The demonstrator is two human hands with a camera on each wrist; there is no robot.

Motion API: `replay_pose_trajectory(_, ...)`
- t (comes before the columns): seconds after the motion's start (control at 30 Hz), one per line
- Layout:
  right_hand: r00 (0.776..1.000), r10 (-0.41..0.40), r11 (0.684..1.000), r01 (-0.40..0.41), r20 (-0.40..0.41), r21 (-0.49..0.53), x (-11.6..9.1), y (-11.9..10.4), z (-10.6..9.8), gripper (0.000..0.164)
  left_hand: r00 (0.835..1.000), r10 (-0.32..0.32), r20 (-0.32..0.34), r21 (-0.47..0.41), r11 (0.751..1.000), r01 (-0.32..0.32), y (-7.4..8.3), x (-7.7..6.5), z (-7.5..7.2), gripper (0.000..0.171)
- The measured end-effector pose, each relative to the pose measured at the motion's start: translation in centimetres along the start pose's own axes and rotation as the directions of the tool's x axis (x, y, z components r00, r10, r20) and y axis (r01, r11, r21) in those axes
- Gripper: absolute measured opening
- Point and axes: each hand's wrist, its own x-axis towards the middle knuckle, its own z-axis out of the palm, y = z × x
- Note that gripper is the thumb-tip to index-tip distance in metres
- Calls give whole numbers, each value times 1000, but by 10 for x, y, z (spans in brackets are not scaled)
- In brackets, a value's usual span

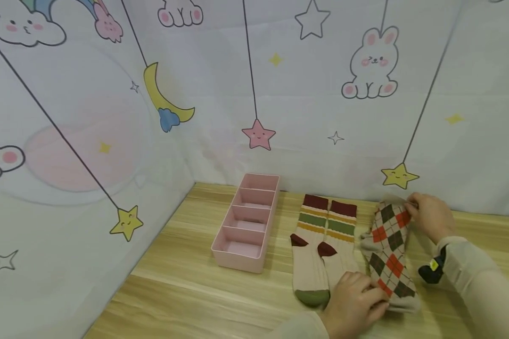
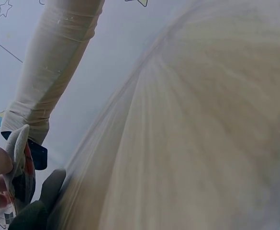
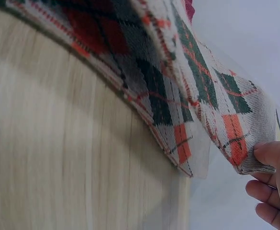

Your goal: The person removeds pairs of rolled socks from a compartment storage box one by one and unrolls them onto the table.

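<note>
A pair of argyle socks [image 1: 389, 249] in beige, red, dark green and brown lies lengthwise between both hands. My right hand [image 1: 433, 215] pinches the ribbed cuff of the upper argyle sock; the right wrist view shows that cuff lifted, with a second argyle layer [image 3: 163, 115] lower down near the table. At the near end, my left hand [image 1: 354, 303] pinches the argyle sock's toe end [image 2: 24, 167] between thumb and fingers. Just left of it lie two cream socks [image 1: 311, 263] with maroon cuffs, green and mustard stripes; the left hand partly covers the right one's foot.
A pink box [image 1: 242, 264] with several compartments in a row stands left of the socks on the wood-patterned table [image 1: 174, 282]. Behind and at the left hangs a white cloth [image 1: 220, 94] printed with stars and rabbits. A black strap device [image 1: 432, 272] sits on the right wrist.
</note>
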Motion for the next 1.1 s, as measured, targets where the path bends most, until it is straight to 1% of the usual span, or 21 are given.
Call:
replay_pose_trajectory(0.17,1000,8,1000,-8,-16,-10,-3,2,-4,18,999,1,38,27,1000,-2,3,1,-2,7)
replay_pose_trajectory(0.23,1000,6,1000,-6,-18,-16,-4,3,-6,17,999,-6,52,26,1000,4,4,2,-2,8)
replay_pose_trajectory(0.3,1000,3,1000,-4,-20,-20,-5,5,-7,17,998,-16,62,3,1000,16,6,3,-1,9)
replay_pose_trajectory(0.37,1000,1,1000,-1,-22,-26,-6,6,-9,16,998,-24,63,-12,1000,24,8,5,0,9)
replay_pose_trajectory(0.47,1000,5,999,-5,-15,-32,-7,10,-11,16,998,-26,49,-17,999,27,12,7,2,9)
replay_pose_trajectory(0.53,1000,7,999,-8,-16,-34,-9,13,-12,17,999,-21,35,-1,1000,21,15,8,3,9)
replay_pose_trajectory(0.57,1000,10,999,-10,-14,-34,-9,15,-12,17,999,-21,32,-11,1000,22,16,9,4,9)
replay_pose_trajectory(0.63,1000,15,999,-15,-15,-36,-11,18,-13,18,1000,-14,21,-10,1000,14,19,10,7,9)
replay_pose_trajectory(0.8,1000,17,999,-18,-19,-35,-15,22,-14,16,1000,22,1,48,999,-22,24,14,15,12)
replay_pose_trajectory(0.97,999,31,999,-32,-26,-39,-21,28,-14,14,998,62,29,83,994,-64,31,17,21,12)
replay_pose_trajectory(1.1,998,50,998,-52,-27,-47,-24,35,-13,14,995,80,62,85,993,-85,34,19,23,11)
